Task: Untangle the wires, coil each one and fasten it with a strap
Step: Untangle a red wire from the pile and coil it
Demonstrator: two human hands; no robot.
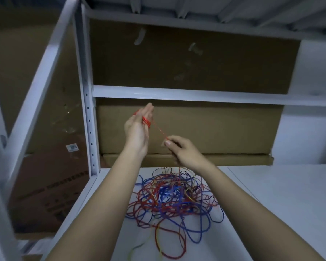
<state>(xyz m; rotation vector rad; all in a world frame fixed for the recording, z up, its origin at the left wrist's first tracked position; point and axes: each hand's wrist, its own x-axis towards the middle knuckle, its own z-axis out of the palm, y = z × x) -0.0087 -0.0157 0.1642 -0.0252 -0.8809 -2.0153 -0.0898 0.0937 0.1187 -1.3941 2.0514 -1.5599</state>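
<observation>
- Up above the white shelf board [271,204], your left hand [137,127] stands with fingers straight, thin red wire [146,123] looped around them.
- Your right hand [183,149] pinches that wire's taut strand between thumb and forefinger, apart from the left hand.
- Below your hands, the tangled heap of red, blue and yellow wires [175,200] lies on the shelf, before brown cardboard boxes [196,129].
</observation>
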